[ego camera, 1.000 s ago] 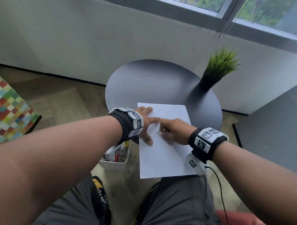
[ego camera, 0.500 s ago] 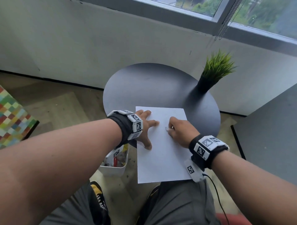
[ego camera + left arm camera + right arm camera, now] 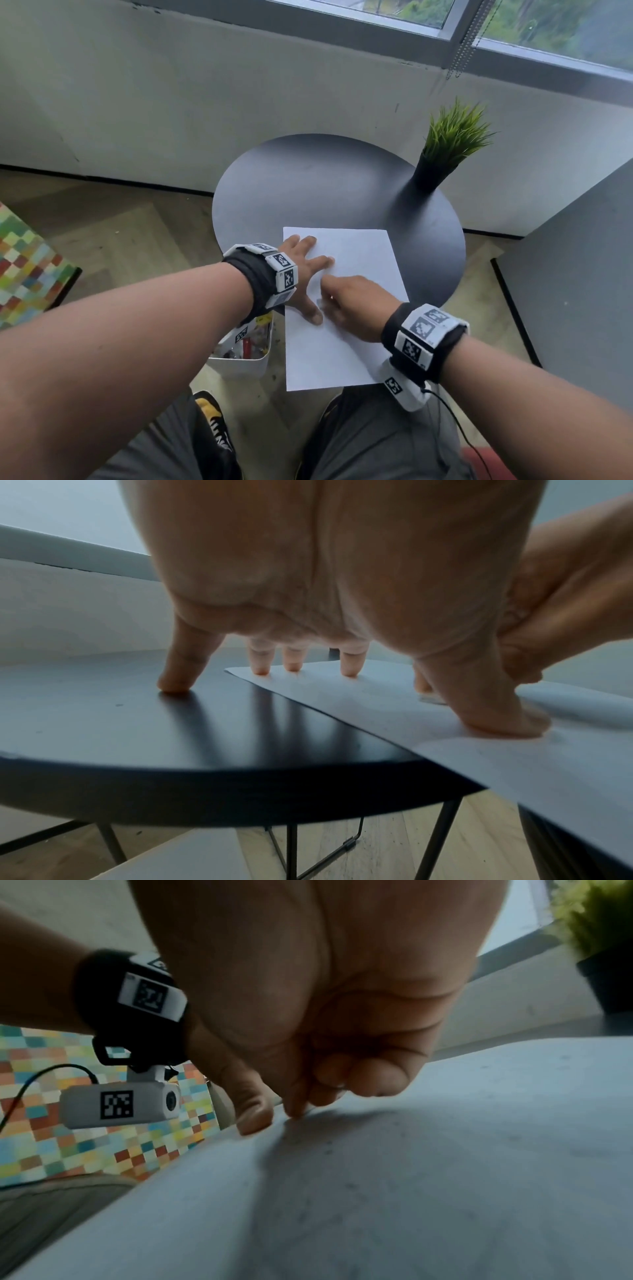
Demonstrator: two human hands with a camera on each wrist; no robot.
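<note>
A white sheet of paper (image 3: 342, 356) lies on the round black table (image 3: 308, 192), its near half overhanging the table edge above my lap. My left hand (image 3: 305, 270) is spread flat on the sheet's left side. In the left wrist view its thumb and three fingertips (image 3: 293, 666) press the paper (image 3: 514, 750), and the little finger stands on the table (image 3: 171, 737). My right hand (image 3: 352, 301) has its fingers curled, thumb and index tips touching the paper (image 3: 428, 1177) beside the left thumb. A small grey mark lies under those tips; I cannot tell what it is.
A black pot with a green grass plant (image 3: 436, 171) stands at the table's far right. On the floor to the left is a white bin (image 3: 243, 353) with several small items. A colourful checked block (image 3: 24, 274) sits far left and a grey panel (image 3: 582, 274) at the right.
My right hand slid right across the paper, then back left to the left thumb. The left hand has kept its place on the sheet.
</note>
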